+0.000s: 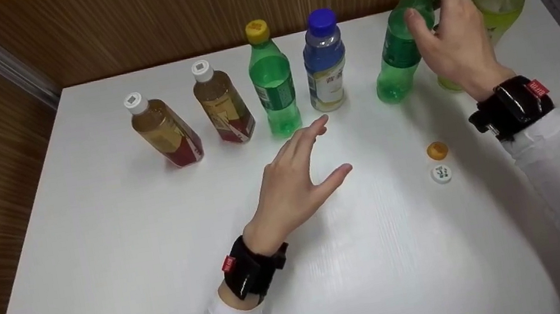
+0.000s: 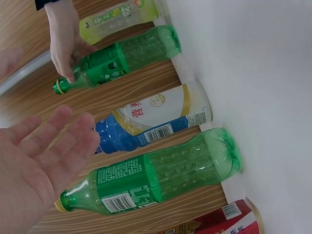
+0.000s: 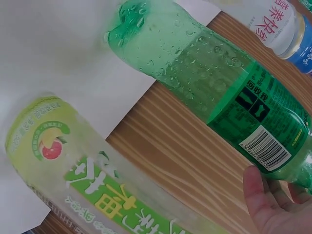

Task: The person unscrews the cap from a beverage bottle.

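My right hand holds an uncapped green plastic bottle by its upper part, thumb on the near side and fingers partly hidden behind. In the right wrist view, the thumb and fingertips meet this bottle below its barcode. Just right of that hand is an uncapped bottle of yellow-green drink, partly covered by it. My left hand hovers over the table, fingers extended and thumb spread, holding nothing. Nearest to it are a yellow-capped green bottle and a blue-capped bottle.
Two brown drink bottles with white caps, one farther left and one nearer the middle, stand on the white table. A loose orange cap and a white cap lie at right. Wood-grain panels border the table.
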The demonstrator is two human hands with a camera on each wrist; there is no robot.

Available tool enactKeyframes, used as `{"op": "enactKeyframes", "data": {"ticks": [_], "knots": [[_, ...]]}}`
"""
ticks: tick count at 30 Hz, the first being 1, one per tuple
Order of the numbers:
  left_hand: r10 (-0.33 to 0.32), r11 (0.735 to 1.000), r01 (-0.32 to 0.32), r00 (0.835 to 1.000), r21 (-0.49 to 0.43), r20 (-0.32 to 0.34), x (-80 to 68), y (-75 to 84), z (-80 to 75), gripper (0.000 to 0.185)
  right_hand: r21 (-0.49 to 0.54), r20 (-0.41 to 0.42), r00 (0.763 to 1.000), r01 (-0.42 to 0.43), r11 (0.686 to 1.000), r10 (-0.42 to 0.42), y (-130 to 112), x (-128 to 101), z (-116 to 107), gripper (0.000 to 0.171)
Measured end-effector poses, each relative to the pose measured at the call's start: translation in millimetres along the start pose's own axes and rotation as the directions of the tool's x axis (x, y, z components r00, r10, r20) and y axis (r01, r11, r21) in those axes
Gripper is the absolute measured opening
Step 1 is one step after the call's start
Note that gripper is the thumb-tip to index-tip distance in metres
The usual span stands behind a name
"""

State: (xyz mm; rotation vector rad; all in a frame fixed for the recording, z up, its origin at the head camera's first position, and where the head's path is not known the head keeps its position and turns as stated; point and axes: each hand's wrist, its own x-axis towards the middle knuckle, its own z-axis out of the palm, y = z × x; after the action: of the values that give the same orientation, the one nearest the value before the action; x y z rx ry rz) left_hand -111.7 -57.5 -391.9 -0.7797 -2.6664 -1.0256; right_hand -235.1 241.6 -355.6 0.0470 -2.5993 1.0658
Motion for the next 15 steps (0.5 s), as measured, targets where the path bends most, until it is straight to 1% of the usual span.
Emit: {"op": "enactKeyframes", "data": {"ticks": [5, 11, 15], "knots": [[-0.005, 1.000, 0.005, 1.000, -0.007, -0.002, 1.0, -0.9, 0.2, 0.071, -0.007, -0.011, 1.000, 0.017, 1.000, -0.017, 0.2, -1.7, 0.9, 0.060], [-0.008, 1.000, 0.008, 1.000, -0.003, -0.003, 1.1, -1.9, -0.3, 0.071, -0.003, -0.014, 1.000, 0.005, 1.000, -0.005, -0.1, -5.3, -1.4, 0.064], [-0.013, 1.000, 0.013, 1.000, -0.004, -0.010, 0.7, -1.0, -1.3, 0.071, 0.014, -0.072, 0.996, 0.044, 0.999, -0.043, -1.6, -8.2, -5.8, 0.064]]}}
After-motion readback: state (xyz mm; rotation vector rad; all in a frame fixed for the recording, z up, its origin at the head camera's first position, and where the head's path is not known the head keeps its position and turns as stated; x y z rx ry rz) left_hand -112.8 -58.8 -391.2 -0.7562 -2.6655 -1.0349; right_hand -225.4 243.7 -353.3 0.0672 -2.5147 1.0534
